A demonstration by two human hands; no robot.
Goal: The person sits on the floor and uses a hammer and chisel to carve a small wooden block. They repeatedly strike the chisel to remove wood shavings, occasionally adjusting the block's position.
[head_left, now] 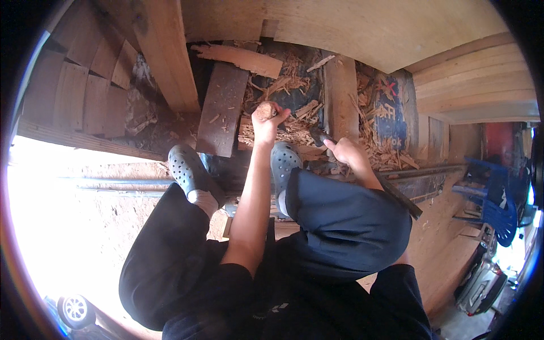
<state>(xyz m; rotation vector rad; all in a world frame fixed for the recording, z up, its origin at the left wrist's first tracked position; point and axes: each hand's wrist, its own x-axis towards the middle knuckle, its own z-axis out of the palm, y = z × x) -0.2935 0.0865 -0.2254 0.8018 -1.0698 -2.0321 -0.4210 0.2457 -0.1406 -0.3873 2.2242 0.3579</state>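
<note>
My left hand [265,129] is closed round an upright wooden-handled chisel [266,110]; its round, worn butt faces up, and the blade is hidden below the fist. Under it lies a splintered timber [297,136] strewn with chips. My right hand [347,152] grips a hammer, its dark head [319,136] just right of the chisel and apart from it. The hammer's dark handle [403,201] runs back beside my right knee. My feet, in grey clogs [188,167], stand on either side of my left forearm.
A dark board [224,107] and a plank [341,93] flank the chip-filled gap. A loose wood strip [241,59] lies beyond. Large wooden panels [351,25] close off the far side, and stacked boards [476,82] stand right. A blue plastic chair [493,201] is farther right.
</note>
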